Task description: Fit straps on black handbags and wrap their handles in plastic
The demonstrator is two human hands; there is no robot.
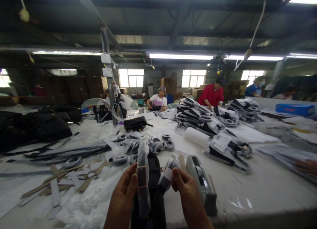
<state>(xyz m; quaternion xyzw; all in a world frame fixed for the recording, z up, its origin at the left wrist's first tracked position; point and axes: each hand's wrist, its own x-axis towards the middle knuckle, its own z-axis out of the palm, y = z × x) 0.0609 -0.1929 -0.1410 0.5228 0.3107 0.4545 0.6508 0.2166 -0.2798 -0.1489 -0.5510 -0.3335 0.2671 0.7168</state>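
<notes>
My left hand (123, 194) pinches a black strap wrapped in clear plastic (143, 201); a metal buckle (142, 176) shows through the wrap. Between the fingers of my right hand (188, 192) is a small plastic-wrapped strap end (167, 176) with a white band around it. Below and between both hands lies a black bag (153, 164), its lower part cut off by the frame edge. A grey tape dispenser (209, 202) stands just right of my right hand.
Coiled wrapped straps (156, 145) lie beyond my hands. Cardboard strips (58, 181) and crumpled plastic cover the left. Stacked wrapped pieces (195, 115) rise at right, near a blue box (294, 109). Co-workers sit or stand across the table; another person's hand (307, 166) is far right.
</notes>
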